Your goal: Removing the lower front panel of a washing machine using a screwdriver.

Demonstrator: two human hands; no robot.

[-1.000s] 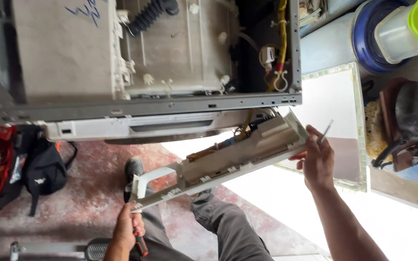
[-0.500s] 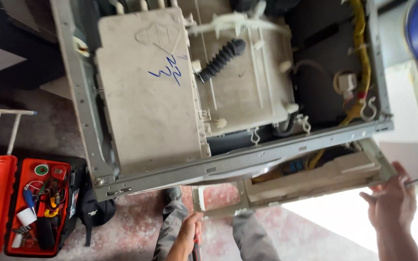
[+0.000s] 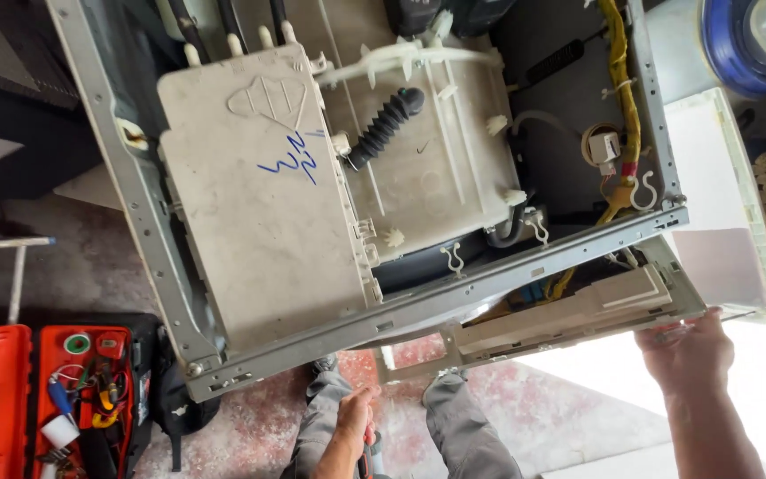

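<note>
Floor: mottled red-and-grey concrete floor [image 3: 250, 435] beneath me, bright sunlit patch at lower right; my grey-trousered legs [image 3: 454, 430] stand between the machine and the lower edge of view.

Machine: open-topped grey metal washing-machine cabinet [image 3: 148, 222], seen from above, fills the middle of the view; its front rail [image 3: 454, 297] runs aslant from lower left to upper right.

Inside: pale plastic detergent housing with blue scribble [image 3: 259, 231] at left, off-white tub [image 3: 436, 160] with a black ribbed hose [image 3: 385, 127] at centre, yellow wiring loom [image 3: 624, 98] along the right wall.

Detached part: long pale control panel strip [image 3: 569, 315] hangs just outside the front rail, roughly parallel to it, a narrow gap between them with wires showing.

Right hand: my right hand [image 3: 689, 350] grips the right end of the panel strip, fingers curled over its edge, with a thin metal tool [image 3: 738, 315] caught between them.

Left hand: my left hand [image 3: 358, 417] is closed round a red-and-grey tool handle [image 3: 370, 452], low between my knees, well apart from the strip.

Left margin: red open toolbox full of small tools [image 3: 73, 399] on the floor, just beside the cabinet's corner; a black bag [image 3: 166, 399] between them.

Right margin: white flat panel [image 3: 720, 222] lies close along the cabinet's right side; blue round tub [image 3: 738, 53] beyond it.

Open room: free floor mainly in front of the rail, around my legs.
</note>
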